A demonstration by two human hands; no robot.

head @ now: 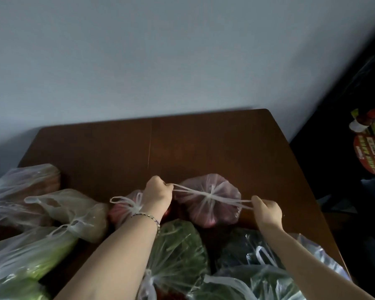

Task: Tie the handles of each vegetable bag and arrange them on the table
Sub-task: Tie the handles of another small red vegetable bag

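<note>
A clear plastic bag of purple-red vegetables [206, 211] sits at the middle of the brown table [204, 144]. Its two white handles cross in a knot [211, 197] on top. My left hand [158, 194] grips one handle end and pulls it left. My right hand [267, 212] grips the other end and pulls it right. Both handle ends are stretched taut. Behind my left wrist lies a tied bag of red vegetables [126, 210].
Several more bags crowd the near table: a tied beige bag [82, 215], a brown-filled bag [26, 187] at far left, a pale green bag [28, 258], leafy greens [178, 250], and dark greens [253, 267]. A wall stands behind; dark shelving with colourful items [370, 146] at right.
</note>
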